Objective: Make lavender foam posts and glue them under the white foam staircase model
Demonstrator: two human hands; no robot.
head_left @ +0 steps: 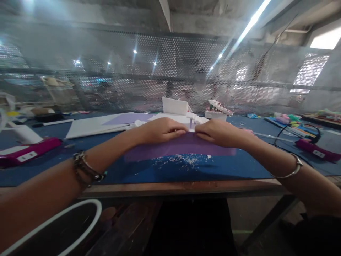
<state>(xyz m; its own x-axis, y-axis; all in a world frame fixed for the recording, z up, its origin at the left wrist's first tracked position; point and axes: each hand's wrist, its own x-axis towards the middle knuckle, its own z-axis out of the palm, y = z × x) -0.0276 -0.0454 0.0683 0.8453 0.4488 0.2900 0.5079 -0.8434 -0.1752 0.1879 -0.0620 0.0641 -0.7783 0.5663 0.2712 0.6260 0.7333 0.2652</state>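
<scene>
My left hand (167,129) and my right hand (217,132) meet nearly thumb to thumb over the middle of the table. Both are closed, with their fingers curled over the far edge of a purple sheet (181,147). The sheet looks raised and tilted, its lower edge nearest me. A small white bit shows in the narrow gap between the hands; what it belongs to is unclear. White scraps (188,160) lie scattered on the blue mat (119,170) just below the sheet.
White boards (87,127) with another purple sheet (125,118) lie at the left back. An upright white panel (174,106) stands behind my hands, beside a decorated white model (217,108). Magenta power strips (39,152) flank both sides; a black cable (278,133) loops at right.
</scene>
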